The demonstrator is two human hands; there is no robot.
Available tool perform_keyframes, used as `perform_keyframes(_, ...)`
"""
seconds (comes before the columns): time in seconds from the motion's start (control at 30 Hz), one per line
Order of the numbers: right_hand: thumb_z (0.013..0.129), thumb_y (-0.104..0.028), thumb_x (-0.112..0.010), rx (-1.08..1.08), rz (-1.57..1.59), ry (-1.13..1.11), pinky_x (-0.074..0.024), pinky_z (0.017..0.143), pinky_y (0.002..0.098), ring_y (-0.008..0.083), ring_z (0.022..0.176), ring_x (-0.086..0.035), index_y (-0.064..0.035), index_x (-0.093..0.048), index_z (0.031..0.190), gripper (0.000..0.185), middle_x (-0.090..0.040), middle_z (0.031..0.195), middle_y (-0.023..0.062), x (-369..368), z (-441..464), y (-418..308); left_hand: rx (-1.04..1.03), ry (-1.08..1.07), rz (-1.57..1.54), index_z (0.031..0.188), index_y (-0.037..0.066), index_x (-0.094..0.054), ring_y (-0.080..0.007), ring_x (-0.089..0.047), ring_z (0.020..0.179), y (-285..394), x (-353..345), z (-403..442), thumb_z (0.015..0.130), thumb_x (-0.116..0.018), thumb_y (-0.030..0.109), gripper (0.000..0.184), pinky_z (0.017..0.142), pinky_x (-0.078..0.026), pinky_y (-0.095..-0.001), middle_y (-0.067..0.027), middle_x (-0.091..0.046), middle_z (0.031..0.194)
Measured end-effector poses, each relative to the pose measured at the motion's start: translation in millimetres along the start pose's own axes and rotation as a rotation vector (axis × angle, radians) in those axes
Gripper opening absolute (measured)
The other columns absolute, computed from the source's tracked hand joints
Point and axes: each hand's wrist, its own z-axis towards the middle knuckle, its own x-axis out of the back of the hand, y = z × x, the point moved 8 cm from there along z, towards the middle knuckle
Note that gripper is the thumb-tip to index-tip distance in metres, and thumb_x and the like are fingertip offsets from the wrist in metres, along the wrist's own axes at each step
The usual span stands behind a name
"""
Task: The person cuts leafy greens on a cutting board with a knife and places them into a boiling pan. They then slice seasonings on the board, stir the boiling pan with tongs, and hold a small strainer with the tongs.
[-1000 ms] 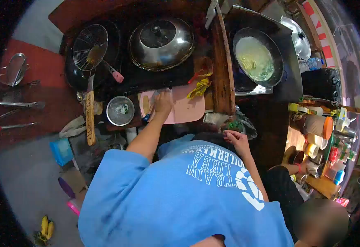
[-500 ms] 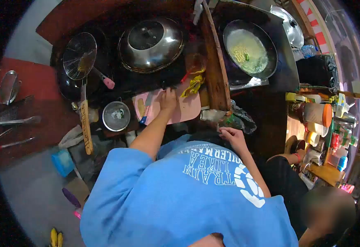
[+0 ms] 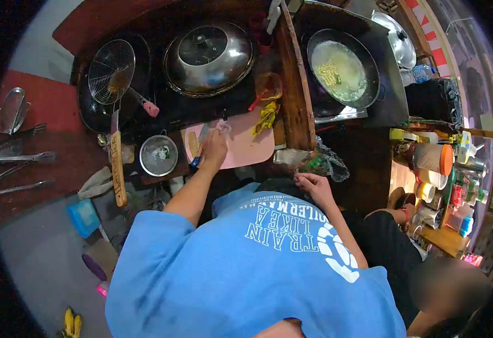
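Note:
My left hand [image 3: 215, 151] is low over the pink cutting board [image 3: 252, 151], its fingers drawn together by a pale, thin scrap [image 3: 224, 129] that I cannot identify. Just left of that hand lies a knife [image 3: 196, 161] with a blue-patterned handle, its blade partly hidden. A yellow cloth or wrapper [image 3: 266, 117] rests at the board's right edge. My right hand [image 3: 315, 187] is near my waist, thumb and fingertips pinched together; whatever they hold is too small to make out. Next to it sits a clear plastic bag [image 3: 331, 163] with green inside.
A lidded wok [image 3: 210, 62] and a wire skimmer [image 3: 111, 73] are on the stove behind the board. Beyond a wooden divider [image 3: 298, 73], a pan [image 3: 342, 70] holds pale liquid and yellowish pieces. A small strainer [image 3: 158, 155] stands left. Another person's leg [image 3: 382, 242] is at right.
My left hand has shifted left and towards me across the board, nearer the knife, and a pale scrap now shows at its fingers. My right hand stays pinched in nearly the same place.

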Motion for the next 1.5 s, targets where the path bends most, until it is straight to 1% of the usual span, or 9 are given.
perform_keyframes(0.3,0.097,-0.019,-0.065,-0.01,-0.018,-0.019,-0.0531,0.08,0.0273,0.0129,0.088,-0.069,0.0008,-0.072,0.117,0.029,-0.075,0.104,0.0082,-8,-3,-8,-0.12,-0.192,-0.064,0.12,0.005,-0.063,-0.0337,-0.061,0.094,91,-19,-29,0.089,-0.055,0.009,0.032,0.083,-0.046,-0.0466,-0.0154,-0.065,0.1)
perform_keyframes(0.47,0.097,-0.018,-0.065,-0.016,0.015,-0.028,-0.0529,0.081,0.0273,0.0128,0.087,-0.069,0.0006,-0.072,0.117,0.028,-0.075,0.103,0.0081,-10,-1,0,-0.289,-0.279,-0.109,0.13,0.004,-0.058,-0.0361,-0.061,0.087,115,-21,-23,0.092,-0.055,0.015,0.039,0.081,-0.044,-0.0479,-0.0161,-0.064,0.089)
perform_keyframes(1.0,0.095,-0.023,-0.067,0.05,-0.057,-0.052,-0.0537,0.077,0.0276,0.0119,0.082,-0.068,-0.0005,-0.074,0.113,0.03,-0.076,0.093,0.0066,-20,7,-2,-0.474,-0.457,-0.116,0.108,0.004,-0.068,-0.0357,-0.065,0.082,140,-26,-62,0.082,-0.063,0.009,0.027,0.081,-0.048,-0.0459,-0.0182,-0.067,0.087)
perform_keyframes(1.07,0.095,-0.023,-0.066,0.07,-0.085,-0.062,-0.0537,0.076,0.0277,0.0116,0.081,-0.068,-0.001,-0.074,0.113,0.029,-0.076,0.093,0.0067,-25,8,-8,-0.027,-0.435,-0.585,0.104,0.002,-0.07,-0.0274,-0.065,0.075,118,-15,-56,0.09,-0.067,0.014,0.019,0.07,-0.049,-0.0391,-0.0136,-0.069,0.084)
perform_keyframes(1.1,0.095,-0.023,-0.066,0.088,-0.113,-0.073,-0.0537,0.076,0.0278,0.0114,0.079,-0.068,-0.0014,-0.074,0.113,0.029,-0.076,0.092,0.0069,-30,9,-13,-0.031,-0.436,-0.582,0.104,0.002,-0.07,-0.0274,-0.065,0.075,115,-10,-54,0.09,-0.067,0.014,0.019,0.07,-0.049,-0.0391,-0.0136,-0.069,0.084)
perform_keyframes(1.2,0.095,-0.021,-0.064,0.132,-0.157,-0.113,-0.0539,0.076,0.0284,0.0118,0.079,-0.068,-0.0025,-0.074,0.114,0.028,-0.076,0.092,0.0067,-44,20,-17,0.742,-0.732,-1.552,0.102,-0.002,-0.069,-0.0129,-0.056,0.071,107,3,-54,0.102,-0.06,0.023,0.026,0.067,-0.049,-0.0297,-0.0034,-0.067,0.09)
perform_keyframes(1.3,0.096,-0.016,-0.059,0.155,-0.133,-0.184,-0.0543,0.081,0.0285,0.0146,0.086,-0.069,-0.0018,-0.069,0.124,0.033,-0.075,0.103,0.0061,-69,24,-41,0.776,-0.866,-1.936,0.107,-0.003,-0.066,-0.0138,-0.056,0.072,127,60,-36,0.102,-0.058,0.02,0.025,0.07,-0.049,-0.0305,-0.0062,-0.067,0.095)
perform_keyframes(1.4,0.096,-0.007,-0.058,0.025,0.453,-0.301,-0.0552,0.088,0.0306,0.0182,0.095,-0.07,-0.0001,-0.057,0.139,0.043,-0.072,0.114,0.0076,-101,18,-81,0.748,-0.983,-1.957,0.113,-0.002,-0.064,-0.0132,-0.056,0.073,136,96,-29,0.102,-0.057,0.02,0.026,0.073,-0.049,-0.0304,-0.0072,-0.066,0.098)
perform_keyframes(1.5,0.097,-0.007,-0.059,0.187,0.355,-0.322,-0.0543,0.089,0.0295,0.0148,0.097,-0.069,0.0003,-0.061,0.135,0.038,-0.073,0.111,0.0066,-117,32,-86,0.739,-0.968,-1.922,0.109,-0.001,-0.064,-0.0117,-0.054,0.069,132,103,-33,0.102,-0.058,0.023,0.025,0.07,-0.049,-0.03,-0.006,-0.066,0.095)
